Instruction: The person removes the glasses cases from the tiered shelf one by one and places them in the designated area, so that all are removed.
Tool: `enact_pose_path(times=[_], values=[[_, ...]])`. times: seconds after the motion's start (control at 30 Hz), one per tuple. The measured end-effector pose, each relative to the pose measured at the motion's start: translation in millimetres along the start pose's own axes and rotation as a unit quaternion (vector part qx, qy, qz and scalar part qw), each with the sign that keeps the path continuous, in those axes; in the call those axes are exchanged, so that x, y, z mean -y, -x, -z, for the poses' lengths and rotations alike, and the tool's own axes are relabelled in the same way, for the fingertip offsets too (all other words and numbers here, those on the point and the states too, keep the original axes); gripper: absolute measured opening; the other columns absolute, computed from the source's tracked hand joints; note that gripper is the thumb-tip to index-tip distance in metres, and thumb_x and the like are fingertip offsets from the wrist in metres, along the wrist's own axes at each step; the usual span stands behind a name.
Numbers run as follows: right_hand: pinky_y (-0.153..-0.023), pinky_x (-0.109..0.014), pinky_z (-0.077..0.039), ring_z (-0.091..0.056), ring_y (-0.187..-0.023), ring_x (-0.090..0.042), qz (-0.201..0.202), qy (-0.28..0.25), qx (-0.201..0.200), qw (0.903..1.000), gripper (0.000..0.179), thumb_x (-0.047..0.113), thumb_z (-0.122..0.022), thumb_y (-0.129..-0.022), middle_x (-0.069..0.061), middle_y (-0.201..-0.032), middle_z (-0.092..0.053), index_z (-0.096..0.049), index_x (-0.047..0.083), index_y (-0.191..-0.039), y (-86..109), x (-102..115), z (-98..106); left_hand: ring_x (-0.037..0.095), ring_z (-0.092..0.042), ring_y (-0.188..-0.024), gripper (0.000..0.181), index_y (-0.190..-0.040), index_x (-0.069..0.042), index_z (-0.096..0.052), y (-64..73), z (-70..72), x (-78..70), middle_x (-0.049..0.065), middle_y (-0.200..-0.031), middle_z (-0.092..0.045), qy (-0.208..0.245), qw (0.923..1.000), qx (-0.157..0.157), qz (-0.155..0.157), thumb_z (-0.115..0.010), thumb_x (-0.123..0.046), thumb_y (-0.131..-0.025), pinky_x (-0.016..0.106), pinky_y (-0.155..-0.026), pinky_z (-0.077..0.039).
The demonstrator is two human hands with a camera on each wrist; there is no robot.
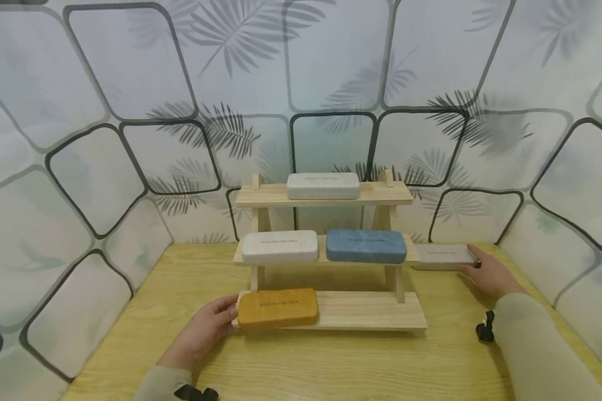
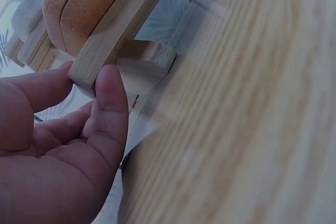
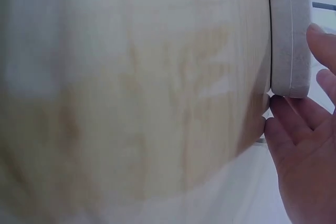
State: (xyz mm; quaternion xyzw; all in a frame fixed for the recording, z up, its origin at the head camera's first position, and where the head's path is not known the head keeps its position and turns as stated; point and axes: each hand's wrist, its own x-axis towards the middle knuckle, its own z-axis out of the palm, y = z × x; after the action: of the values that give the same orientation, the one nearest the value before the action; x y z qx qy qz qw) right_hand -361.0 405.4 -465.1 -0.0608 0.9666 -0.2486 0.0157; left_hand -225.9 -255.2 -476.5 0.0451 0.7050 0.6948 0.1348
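Observation:
Beside the lowest shelf, my left hand [image 1: 205,328] pinches the left end of the bottom board of a wooden stepped display rack [image 2: 121,22] between thumb and fingers. An orange glasses case [image 1: 278,307] lies on that board, close to the fingertips. Over on the right, my right hand [image 1: 494,273] holds the right end of a grey glasses case [image 1: 441,256] lying on the table. Seen from the right wrist, its thumb is at the upper edge of the case [image 3: 290,35], while other fingers touch the end. The rack partly hides the case's left end.
On the middle shelf sit a white glasses case [image 1: 280,247] and a blue one [image 1: 366,246]. A light grey case [image 1: 323,186] rests on the top shelf. Patterned curtains [image 1: 331,55] surround the yellow wood-grain table [image 1: 331,362].

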Motion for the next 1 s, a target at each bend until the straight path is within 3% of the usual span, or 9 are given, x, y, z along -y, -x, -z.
enact_pose_path(times=[0.23,0.4,0.73,1.0], values=[[-0.101,-0.073,-0.032,-0.036,-0.129,-0.062,0.006,-0.028,-0.006,0.9996,0.093,0.057,-0.048,-0.103,-0.046,-0.149,-0.023,-0.010,-0.008,-0.158,12.2,2,0,0.020,-0.062,-0.112,0.059,-0.152,0.016,-0.025,0.9,-1.6,-0.1,0.025,-0.143,-0.051,0.001,1.0000,-0.007,0.004,-0.050,-0.017,-0.109,0.036,-0.088,-0.056],[-0.100,-0.073,-0.033,-0.033,-0.131,-0.062,0.007,-0.058,-0.008,0.9983,0.089,0.052,-0.048,-0.105,-0.045,-0.152,-0.018,-0.008,-0.007,-0.159,21.0,3,2,0.019,-0.062,-0.112,0.060,-0.152,0.016,-0.025,0.4,-1.0,0.6,0.025,-0.143,-0.051,0.003,1.0000,-0.005,0.003,-0.050,-0.017,-0.109,0.036,-0.089,-0.055],[-0.094,-0.072,-0.039,-0.032,-0.132,-0.061,0.033,-0.078,-0.027,0.9960,0.081,0.045,-0.049,-0.107,-0.042,-0.153,-0.024,-0.012,-0.003,-0.160,38.5,20,7,0.020,-0.060,-0.115,0.059,-0.152,0.014,-0.028,2.3,-0.8,-3.2,0.027,-0.146,-0.048,-0.011,0.9999,-0.010,0.008,-0.051,-0.019,-0.109,0.036,-0.090,-0.054],[-0.092,-0.074,-0.038,-0.033,-0.133,-0.059,0.063,-0.089,-0.039,0.9933,0.078,0.042,-0.052,-0.106,-0.038,-0.156,-0.024,-0.011,0.010,-0.164,54.8,42,11,0.022,-0.060,-0.116,0.060,-0.152,0.014,-0.029,1.3,-0.9,-2.2,0.028,-0.146,-0.047,-0.014,0.9999,-0.009,0.004,-0.051,-0.020,-0.108,0.036,-0.090,-0.054]])
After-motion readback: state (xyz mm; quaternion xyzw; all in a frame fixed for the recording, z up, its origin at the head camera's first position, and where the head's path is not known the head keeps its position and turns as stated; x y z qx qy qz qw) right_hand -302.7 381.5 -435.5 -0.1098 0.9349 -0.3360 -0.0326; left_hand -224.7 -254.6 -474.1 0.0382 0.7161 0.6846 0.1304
